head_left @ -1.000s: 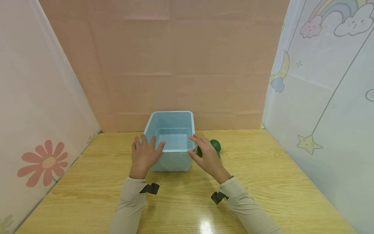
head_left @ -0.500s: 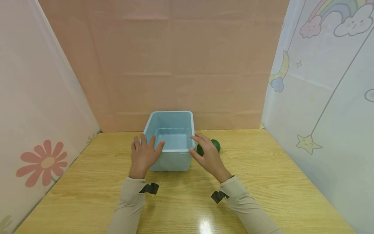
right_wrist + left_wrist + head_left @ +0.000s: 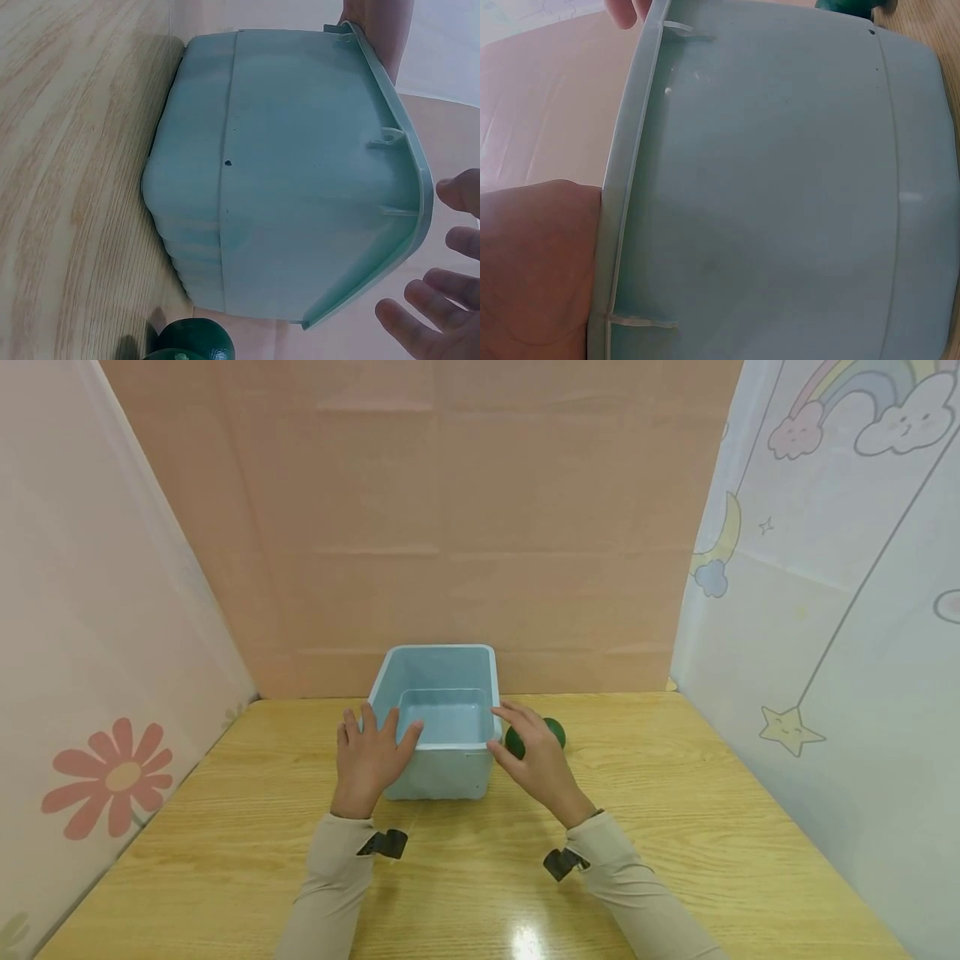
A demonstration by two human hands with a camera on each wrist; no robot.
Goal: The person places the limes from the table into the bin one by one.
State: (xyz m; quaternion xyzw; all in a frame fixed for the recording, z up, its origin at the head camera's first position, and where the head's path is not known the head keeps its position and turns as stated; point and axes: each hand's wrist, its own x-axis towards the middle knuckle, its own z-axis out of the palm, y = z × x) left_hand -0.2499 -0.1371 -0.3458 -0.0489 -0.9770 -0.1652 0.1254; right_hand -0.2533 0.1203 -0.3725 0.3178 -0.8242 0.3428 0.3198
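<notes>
A light blue plastic bin (image 3: 442, 768) stands on the wooden table, its inside visible and bare. My left hand (image 3: 369, 768) lies over the bin's front left corner with spread fingers, close against the rim; exact contact there is unclear. Beside the right rim hovers my right hand (image 3: 542, 764), its fingers slightly bent and holding nothing. A gap separates those fingertips (image 3: 394, 311) from the rim in the right wrist view. Just behind the right hand sit dark green, glossy round things (image 3: 555, 731), partly hidden by it; one (image 3: 196, 337) shows low in the right wrist view.
The wooden table (image 3: 660, 810) spreads out on both sides of the bin. Behind it rises a peach-coloured sheet (image 3: 465, 527). Pale patterned sheets hang at the left (image 3: 97, 610) and right (image 3: 840, 635).
My right hand has shifted slightly to the right, away from the inside of the rim, covering more of the green things. The left hand stays where it was on the bin.
</notes>
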